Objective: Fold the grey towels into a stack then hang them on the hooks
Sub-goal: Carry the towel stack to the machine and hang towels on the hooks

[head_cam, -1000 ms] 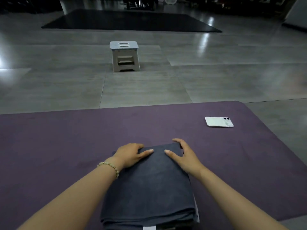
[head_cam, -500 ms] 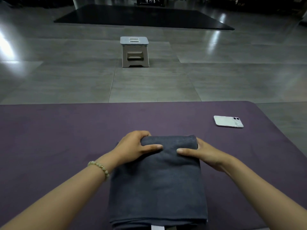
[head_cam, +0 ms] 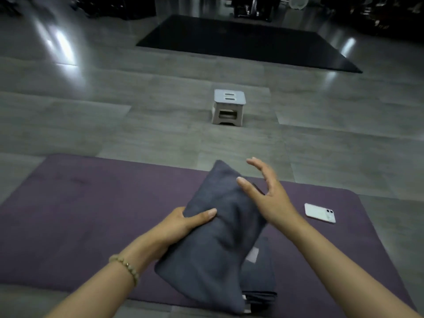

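A folded grey towel (head_cam: 220, 228) is lifted off the purple mat (head_cam: 80, 214) and tilted, its far corner pointing up and away. My left hand (head_cam: 183, 223) grips its left edge, thumb on top. My right hand (head_cam: 263, 191) hovers just right of the towel's upper part, fingers spread and relaxed, holding nothing. Under the lifted towel, more folded grey towels (head_cam: 261, 283) lie stacked on the mat, a white label showing. No hooks are in view.
A white phone (head_cam: 320, 212) lies on the mat to the right. A small grey step stool (head_cam: 228, 106) stands on the tiled floor beyond the mat. A black floor mat (head_cam: 247, 42) lies farther back, with dark equipment behind it.
My left hand has lifted the top towel off the stack and tilted it. My right hand has let go and opened beside it. The view has swung left and upward.
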Available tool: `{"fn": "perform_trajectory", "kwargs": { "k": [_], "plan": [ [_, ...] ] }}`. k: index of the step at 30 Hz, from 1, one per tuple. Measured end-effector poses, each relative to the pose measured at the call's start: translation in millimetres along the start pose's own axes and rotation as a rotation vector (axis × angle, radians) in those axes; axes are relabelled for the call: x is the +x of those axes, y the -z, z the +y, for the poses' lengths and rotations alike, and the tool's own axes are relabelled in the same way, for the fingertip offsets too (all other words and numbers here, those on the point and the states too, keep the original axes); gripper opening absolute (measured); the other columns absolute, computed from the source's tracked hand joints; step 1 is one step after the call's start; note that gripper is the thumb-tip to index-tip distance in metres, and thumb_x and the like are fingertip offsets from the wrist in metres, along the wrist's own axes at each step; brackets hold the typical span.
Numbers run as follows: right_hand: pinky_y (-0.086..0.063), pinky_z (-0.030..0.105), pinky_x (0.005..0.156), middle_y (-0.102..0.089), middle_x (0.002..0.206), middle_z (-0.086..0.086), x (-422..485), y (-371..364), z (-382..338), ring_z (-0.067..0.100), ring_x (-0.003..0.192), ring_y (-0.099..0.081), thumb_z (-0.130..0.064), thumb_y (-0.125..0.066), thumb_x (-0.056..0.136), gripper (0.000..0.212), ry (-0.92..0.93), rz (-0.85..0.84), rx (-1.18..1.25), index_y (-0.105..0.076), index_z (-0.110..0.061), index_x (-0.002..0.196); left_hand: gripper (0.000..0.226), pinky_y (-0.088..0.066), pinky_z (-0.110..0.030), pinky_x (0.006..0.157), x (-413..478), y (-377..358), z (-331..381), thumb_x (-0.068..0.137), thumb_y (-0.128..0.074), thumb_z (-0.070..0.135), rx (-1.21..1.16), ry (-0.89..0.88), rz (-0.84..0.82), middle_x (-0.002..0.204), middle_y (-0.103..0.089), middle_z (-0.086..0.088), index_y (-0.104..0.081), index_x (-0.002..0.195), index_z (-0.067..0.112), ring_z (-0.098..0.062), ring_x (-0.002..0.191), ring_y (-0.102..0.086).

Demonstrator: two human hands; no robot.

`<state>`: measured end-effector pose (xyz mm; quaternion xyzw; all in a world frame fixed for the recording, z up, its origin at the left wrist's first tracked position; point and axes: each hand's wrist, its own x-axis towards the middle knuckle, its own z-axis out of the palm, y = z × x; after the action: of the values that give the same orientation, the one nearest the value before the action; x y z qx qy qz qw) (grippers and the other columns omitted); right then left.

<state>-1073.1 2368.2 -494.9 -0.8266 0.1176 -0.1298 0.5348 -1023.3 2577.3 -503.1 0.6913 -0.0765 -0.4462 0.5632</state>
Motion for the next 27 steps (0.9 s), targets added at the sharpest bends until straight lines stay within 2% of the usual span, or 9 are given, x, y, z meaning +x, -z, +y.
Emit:
{"fn": "perform_trajectory", "kwargs": {
  "k": [4,9,12,15,17,19,21,25,27],
  "plan": [
    [-0.03,0.015,0.109,-0.047,0.134,-0.01,-4.6,-37.4,-126.2,-0.002,0.129,-0.039,-0.056,-0.066,0.072,0.049,0.113,-0.1,0.026,-0.05,-0.042,0.116,0.037,-0.055,-0.024,0.081,-100.4,25.9,60.8,0.082,-0.067,0.035,-0.222,-0.081,0.175,0.105,-0.073,0.0,-0.066,0.113,0.014,-0.014,0.099,-0.069],
    [-0.034,0.005,0.096,-0.048,0.119,-0.015,-8.7,-94.7,-297.0,-0.011,0.114,-0.045,-0.061,-0.068,0.071,0.05,0.176,-0.256,0.168,-0.05,-0.045,0.115,0.049,-0.051,-0.025,0.091,-233.6,73.2,128.1,0.082,-0.074,0.025,-0.278,-0.222,0.299,0.12,-0.067,0.007,-0.053,0.126,0.03,-0.008,0.112,-0.062],
    [-0.04,0.011,0.093,-0.054,0.115,-0.009,-31.5,-134.5,-383.6,-0.006,0.109,-0.052,-0.057,-0.066,0.072,0.039,0.175,-0.372,0.307,-0.051,-0.042,0.105,0.065,-0.05,-0.02,0.088,-312.1,94.6,155.0,0.076,-0.079,0.015,-0.331,-0.304,0.406,0.122,-0.064,0.014,-0.046,0.127,0.04,-0.003,0.113,-0.059],
    [-0.045,0.019,0.091,-0.059,0.107,-0.011,-67.4,-168.6,-456.9,0.003,0.104,-0.058,-0.051,-0.065,0.078,0.025,0.217,-0.495,0.427,-0.05,-0.043,0.098,0.078,-0.051,-0.019,0.085,-389.5,105.9,167.9,0.06,-0.082,0.023,-0.427,-0.379,0.546,0.118,-0.067,0.011,-0.045,0.126,0.037,-0.008,0.112,-0.061],
    [-0.046,0.02,0.086,-0.06,0.097,-0.017,-96.9,-184.9,-499.2,0.002,0.096,-0.059,-0.047,-0.064,0.083,0.018,0.249,-0.593,0.497,-0.051,-0.042,0.094,0.076,-0.052,-0.026,0.091,-442.5,108.8,171.1,0.062,-0.079,0.035,-0.602,-0.42,0.605,0.122,-0.066,0.0,-0.048,0.13,0.026,-0.015,0.115,-0.061],
    [-0.047,0.023,0.086,-0.062,0.098,-0.013,-134.2,-200.9,-536.9,0.006,0.097,-0.06,-0.048,-0.064,0.081,0.023,0.296,-0.711,0.52,-0.052,-0.038,0.097,0.062,-0.045,-0.035,0.103,-495.9,109.8,168.0,0.082,-0.059,0.06,-0.71,-0.465,0.706,0.125,-0.064,-0.006,-0.056,0.128,0.018,-0.018,0.118,-0.059],
    [-0.049,0.028,0.088,-0.062,0.103,-0.004,-181.1,-216.2,-568.6,0.013,0.1,-0.061,-0.043,-0.07,0.077,0.033,0.35,-0.817,0.532,-0.054,-0.028,0.102,0.066,-0.043,-0.037,0.103,-548.0,108.1,157.7,0.083,-0.032,0.067,-0.743,-0.47,0.888,0.119,-0.068,-0.004,-0.066,0.116,0.02,-0.016,0.113,-0.062],
    [-0.041,0.013,0.087,-0.058,0.103,-0.011,-277.5,-244.4,-617.1,0.009,0.103,-0.056,-0.04,-0.072,0.072,0.036,0.617,-0.886,0.513,-0.053,-0.032,0.101,0.073,-0.049,-0.027,0.093,-643.5,92.2,129.2,0.076,-0.027,0.068,-0.761,-0.502,1.167,0.113,-0.07,-0.001,-0.065,0.114,0.018,-0.011,0.109,-0.064],
    [-0.038,0.012,0.092,-0.056,0.107,-0.011,-324.3,-258.2,-634.9,0.008,0.109,-0.054,-0.035,-0.072,0.074,0.031,0.698,-0.952,0.54,-0.053,-0.031,0.099,0.075,-0.047,-0.028,0.096,-692.6,80.8,109.8,0.075,-0.03,0.07,-0.767,-0.506,1.322,0.116,-0.069,-0.002,-0.063,0.118,0.018,-0.012,0.111,-0.063]
  ]
}}
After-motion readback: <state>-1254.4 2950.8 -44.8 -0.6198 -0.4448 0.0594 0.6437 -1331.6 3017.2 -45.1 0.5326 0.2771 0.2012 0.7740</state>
